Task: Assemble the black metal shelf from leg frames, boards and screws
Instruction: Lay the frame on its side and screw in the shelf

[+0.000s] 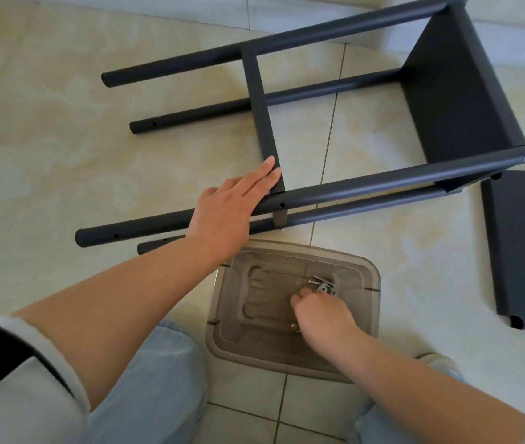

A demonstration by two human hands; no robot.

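Tiled floor (pixel 46 149), left hand (pixel 222 216) flat on shelf (pixel 351 184), right hand (pixel 322 315) fingers curled at screws (pixel 322 285), grip unclear

Left hand (pixel 222 216) flat; right hand (pixel 322 315) curled.

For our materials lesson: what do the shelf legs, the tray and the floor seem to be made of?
Legs: likely metal tube with a matte dark coating; round, hollow ends and drilled holes.
Tray: probably smoky translucent plastic; moulded ribs and the floor show through.
Floor: apparently glazed ceramic tile; glossy, mottled cream, with grout lines.
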